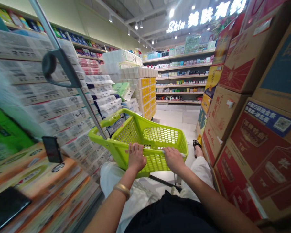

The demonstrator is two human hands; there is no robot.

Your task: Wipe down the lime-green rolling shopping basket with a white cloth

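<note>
A lime-green shopping basket [163,133] with lattice walls stands in front of me. Its long grey pull handle [63,68] rises slanting to the upper left and ends in a dark side grip. With its fingers curled over the near rim, my left hand [136,157] is closed on the basket; a gold-coloured bangle [122,191] circles that wrist. My right hand [173,158] grips the same rim farther right, also closed. Something small and white shows beside the right fingers, too little of it to name. I see no goods in the visible part of the basket.
Stacked cartons [232,142] line the right side close by. Wrapped paper packs [48,97] pile up at left. A black phone [52,149] and a dark flat object [8,208] rest on orange packs [70,171]. Stocked shelves [181,77] stand beyond the tiled aisle [176,118].
</note>
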